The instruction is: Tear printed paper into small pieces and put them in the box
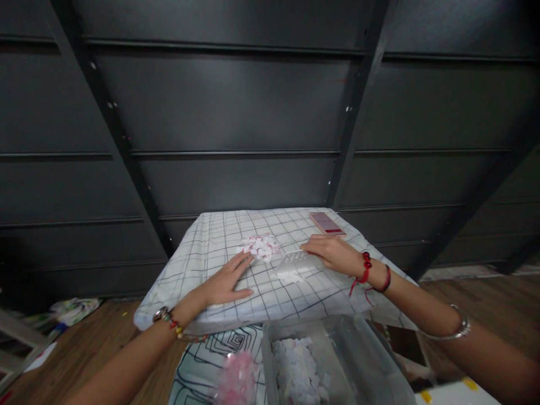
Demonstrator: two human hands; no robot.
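Note:
My left hand (pixel 230 281) rests on the white checked cloth (pixel 219 230) with its fingers spread, fingertips at the edge of a pile of small white and pink pieces (pixel 260 246). In my right hand (pixel 331 252) is the upper right end of a pale translucent plastic plate with rows of holes (pixel 295 262). The plate stands tilted on the cloth to the right of the pile. A few white pieces (pixel 291 277) lie along its lower edge. The tips of my right fingers are partly hidden.
A phone in a pink case (pixel 328 224) lies at the back right of the cloth. Nearest me, a grey plastic bin (pixel 337 332) contains many white pieces (pixel 297 371). To its left is a clear bag with pink contents (pixel 237 379). A dark panelled wall (pixel 236 107) stands behind.

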